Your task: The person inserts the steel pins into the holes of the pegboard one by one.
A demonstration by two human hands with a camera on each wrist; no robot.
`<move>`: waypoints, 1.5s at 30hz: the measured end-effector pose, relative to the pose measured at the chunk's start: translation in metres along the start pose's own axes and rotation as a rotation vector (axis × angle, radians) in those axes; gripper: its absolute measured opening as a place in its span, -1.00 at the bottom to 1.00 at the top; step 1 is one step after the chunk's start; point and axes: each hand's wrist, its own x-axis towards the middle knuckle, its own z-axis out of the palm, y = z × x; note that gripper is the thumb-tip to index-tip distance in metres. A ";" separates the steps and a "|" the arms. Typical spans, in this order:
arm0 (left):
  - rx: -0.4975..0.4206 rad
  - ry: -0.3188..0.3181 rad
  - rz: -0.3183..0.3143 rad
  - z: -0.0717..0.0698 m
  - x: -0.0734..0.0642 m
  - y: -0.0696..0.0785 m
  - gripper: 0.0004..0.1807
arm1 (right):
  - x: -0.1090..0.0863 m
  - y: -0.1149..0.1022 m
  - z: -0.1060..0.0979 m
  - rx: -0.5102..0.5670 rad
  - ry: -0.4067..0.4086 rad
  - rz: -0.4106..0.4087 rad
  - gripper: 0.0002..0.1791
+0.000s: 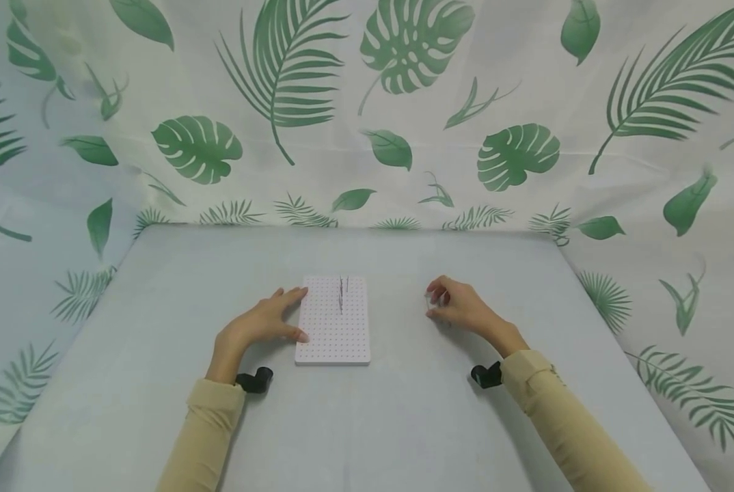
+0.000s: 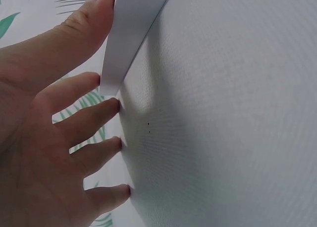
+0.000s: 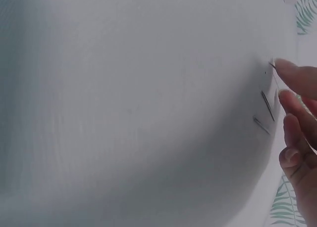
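A white perforated board [image 1: 333,328] lies on the table, with several thin metal pins [image 1: 341,297] standing upright in its upper part. My left hand [image 1: 262,321] is at the board's left edge, fingers spread and fairly straight. In the left wrist view, the thumb [image 2: 96,19] touches the board's side [image 2: 131,34] while the other fingertips reach down to the tabletop. To the right of the board, my right hand [image 1: 459,305] pinches a thin metal pin [image 3: 276,76] between thumb and fingertip. Two more pins [image 3: 267,106] lie on the table beside those fingers.
The pale table [image 1: 391,430] stretches around both hands. A white curtain with green leaf prints [image 1: 391,147] hangs behind it and along both sides. Black wrist-worn devices [image 1: 256,380] sit just below each hand, at the cuffs of the tan sleeves.
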 end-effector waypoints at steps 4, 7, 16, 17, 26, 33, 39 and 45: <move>-0.004 0.002 0.015 0.002 0.003 -0.001 0.11 | 0.000 -0.001 0.001 0.040 0.019 0.017 -0.61; -0.001 0.001 0.014 0.002 0.003 -0.001 0.12 | 0.000 -0.002 0.002 0.057 0.033 0.029 -0.66; -0.005 -0.003 -0.002 0.000 0.000 0.002 0.11 | 0.001 -0.010 0.008 0.152 0.061 0.032 -0.71; -0.004 -0.002 0.000 0.000 0.000 0.002 0.11 | 0.002 -0.011 0.009 0.165 0.060 0.027 -0.70; 0.001 -0.005 0.010 0.000 -0.001 0.002 0.11 | 0.006 -0.019 0.014 0.169 0.093 0.028 -0.64; 0.006 -0.007 0.006 -0.001 0.002 0.003 0.10 | 0.012 -0.025 0.017 0.216 0.115 0.016 -0.73; 0.006 -0.007 -0.002 -0.001 0.002 0.003 0.12 | 0.017 -0.031 0.020 0.291 0.107 0.003 -0.76; 0.009 -0.002 0.001 0.000 0.002 0.002 0.12 | 0.023 -0.039 0.025 0.350 0.102 -0.013 -0.77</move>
